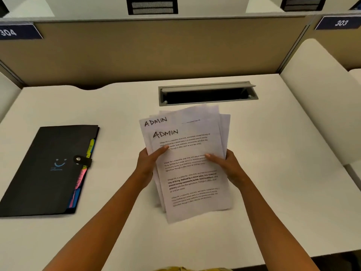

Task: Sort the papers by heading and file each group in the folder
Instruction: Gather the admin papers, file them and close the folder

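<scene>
A fanned stack of white printed papers point(187, 178) is held over the middle of the desk. The top two sheets carry the handwritten heading ADMIN. My left hand point(148, 163) grips the stack's left edge, thumb on top. My right hand point(226, 165) grips the right edge, thumb lying across the top sheet. A black expanding folder point(45, 173) lies shut on the desk to the left, snap strap fastened, with yellow, pink and blue tabs poking out along its right side.
The white desk point(273, 192) has a grey cable slot point(207, 92) with its lid open just behind the papers. A beige partition point(156, 51) closes off the back. A white side panel point(320, 94) stands at the right.
</scene>
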The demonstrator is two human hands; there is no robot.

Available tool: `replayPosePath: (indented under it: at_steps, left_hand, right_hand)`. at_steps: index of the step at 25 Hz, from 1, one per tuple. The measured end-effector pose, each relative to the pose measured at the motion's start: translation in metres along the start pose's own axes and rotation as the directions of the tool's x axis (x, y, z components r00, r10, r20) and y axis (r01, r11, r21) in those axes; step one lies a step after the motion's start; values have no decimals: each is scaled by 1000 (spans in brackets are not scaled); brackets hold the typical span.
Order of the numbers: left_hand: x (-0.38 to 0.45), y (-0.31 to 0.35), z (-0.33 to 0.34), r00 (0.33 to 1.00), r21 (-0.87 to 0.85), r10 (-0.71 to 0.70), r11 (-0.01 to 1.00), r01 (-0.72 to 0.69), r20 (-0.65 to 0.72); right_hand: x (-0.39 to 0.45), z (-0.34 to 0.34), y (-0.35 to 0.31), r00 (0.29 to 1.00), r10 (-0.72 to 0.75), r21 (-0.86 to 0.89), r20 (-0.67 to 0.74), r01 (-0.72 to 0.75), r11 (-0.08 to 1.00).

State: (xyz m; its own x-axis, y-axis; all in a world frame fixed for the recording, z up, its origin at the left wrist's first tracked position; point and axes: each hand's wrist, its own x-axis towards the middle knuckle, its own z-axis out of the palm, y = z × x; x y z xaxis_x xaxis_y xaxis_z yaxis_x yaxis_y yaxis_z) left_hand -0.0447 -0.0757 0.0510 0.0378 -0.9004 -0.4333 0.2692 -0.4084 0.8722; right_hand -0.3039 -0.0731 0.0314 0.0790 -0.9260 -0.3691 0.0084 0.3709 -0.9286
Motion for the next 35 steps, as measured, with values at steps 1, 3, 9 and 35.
replayPosePath:
  at_steps: [1,3,9,35]
  left_hand:
    - [-3,8,5,1000,10,26,1000,-26,-6]
    - [-10,24,13,993,93,112,990,-108,-39]
    - [-37,84,24,810,222,583,798,-560,-55]
    - [-49,80,-23,830,219,556,805,-551,45]
  right_hand:
    - [1,5,-6,1000,-19,-23,-9,19,1000]
    - [1,21,-23,992,-99,-56,-72,95,994]
    - [-2,61,-87,895,-409,5,-178,417,909]
    - [-23,98,-73,880,-470,19,-67,473,881]
